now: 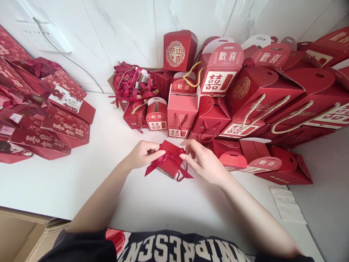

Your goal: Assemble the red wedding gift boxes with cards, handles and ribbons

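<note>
A small red gift box (169, 142) lies on the white table in front of me, with a satin ribbon bow (171, 156) across its top. The ribbon tails spread to the lower left and lower right, and a dark red cord (180, 177) shows at the box's near edge. My left hand (145, 154) pinches the bow's left loop between thumb and fingers. At the bow's right side is my right hand (203, 160), its thumb and forefinger parted and the thumb tip close to the ribbon. Whether that thumb touches the ribbon I cannot tell.
Red gift boxes (222, 69), some with rope handles, are stacked along the wall and right side. A heap of red ribbons (133, 82) sits behind. More red boxes (65, 123) stand left. White tissue (287, 204) lies right; a cardboard box (24, 229) is lower left.
</note>
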